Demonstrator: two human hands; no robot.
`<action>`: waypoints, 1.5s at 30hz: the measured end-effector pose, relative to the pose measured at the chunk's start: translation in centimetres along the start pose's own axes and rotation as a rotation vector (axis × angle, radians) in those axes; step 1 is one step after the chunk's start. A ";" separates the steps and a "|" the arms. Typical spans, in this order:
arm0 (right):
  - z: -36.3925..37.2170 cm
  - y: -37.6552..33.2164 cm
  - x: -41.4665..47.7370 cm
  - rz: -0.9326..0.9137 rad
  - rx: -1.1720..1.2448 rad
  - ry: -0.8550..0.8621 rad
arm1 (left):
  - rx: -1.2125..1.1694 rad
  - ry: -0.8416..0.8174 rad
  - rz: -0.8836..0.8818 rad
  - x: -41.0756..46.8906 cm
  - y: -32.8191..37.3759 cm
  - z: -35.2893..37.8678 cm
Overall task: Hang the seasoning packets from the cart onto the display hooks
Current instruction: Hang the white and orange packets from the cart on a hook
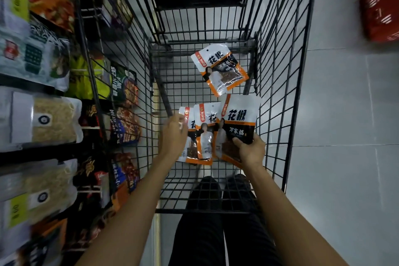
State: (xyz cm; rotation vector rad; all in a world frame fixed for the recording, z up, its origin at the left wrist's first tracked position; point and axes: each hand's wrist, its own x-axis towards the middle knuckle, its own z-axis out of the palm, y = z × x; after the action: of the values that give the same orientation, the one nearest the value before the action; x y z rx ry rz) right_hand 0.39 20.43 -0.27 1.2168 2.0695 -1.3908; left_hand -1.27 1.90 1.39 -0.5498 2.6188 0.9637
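Both my arms reach down into a black wire shopping cart (278, 84). My right hand (250, 149) grips a white and orange seasoning packet (239, 119) by its lower right part. To its left, two more packets of the same kind (204, 134) lie overlapped on the cart floor. My left hand (173, 134) is curled at their left edge; whether it holds one is unclear. Another packet (220, 69) lies tilted farther forward in the cart.
A display rack (43, 54) hung with packaged foods runs along the left, close against the cart. Pale floor tiles (345, 114) lie to the right, with a red package (380, 6) at the upper right. My dark trouser legs (216, 233) stand behind the cart.
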 end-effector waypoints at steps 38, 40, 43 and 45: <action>-4.0 -6.2 -7.1 -0.175 0.175 -0.216 | -0.827 0.029 -0.408 -2.3 -1.8 -3.9; -4.8 -7.7 -8.9 -0.215 0.169 -0.299 | -0.815 0.101 -0.384 -4.1 -1.8 -6.7; -6.0 -10.1 -11.7 -0.296 0.129 -0.449 | -0.817 0.187 -0.358 -7.3 -2.1 -10.8; -6.8 -11.7 -13.6 -0.355 0.093 -0.549 | -0.842 0.285 -0.305 -9.6 -2.5 -13.4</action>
State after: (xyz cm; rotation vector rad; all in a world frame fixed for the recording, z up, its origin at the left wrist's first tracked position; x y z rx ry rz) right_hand -0.43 18.58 18.77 0.4199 1.8843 -1.7506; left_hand 6.47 -6.45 13.65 -1.3077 2.1279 1.9751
